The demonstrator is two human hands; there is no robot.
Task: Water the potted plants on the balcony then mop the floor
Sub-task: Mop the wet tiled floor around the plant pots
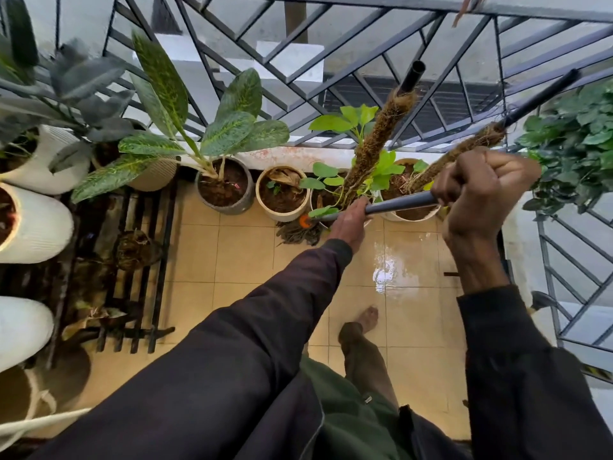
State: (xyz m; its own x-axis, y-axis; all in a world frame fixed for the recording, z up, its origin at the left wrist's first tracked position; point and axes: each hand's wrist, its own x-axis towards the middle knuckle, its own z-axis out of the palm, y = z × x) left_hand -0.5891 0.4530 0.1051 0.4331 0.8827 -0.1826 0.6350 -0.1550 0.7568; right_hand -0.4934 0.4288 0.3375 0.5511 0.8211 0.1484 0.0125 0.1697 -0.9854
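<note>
Both hands grip a grey mop handle (399, 204). My left hand (350, 224) holds it low, near the orange collar (304, 221); my right hand (477, 190) is closed around its upper part. The dark stringy mop head (298, 233) rests on the tan floor tiles (245, 260) against the foot of the pots. Along the railing stand a grey pot with a broad-leaved plant (225, 187), a cream pot (282, 194) with dry leaves, and two pots with moss poles (381, 134). A wet, shiny patch (388, 270) lies on the tiles to the right.
White ribbed pots (36, 224) and a black slatted stand (139, 260) fill the left side. A black metal railing (365, 61) closes the far edge and right side. A bushy green plant (577, 144) hangs at right. My bare foot (368, 318) stands on the tiles.
</note>
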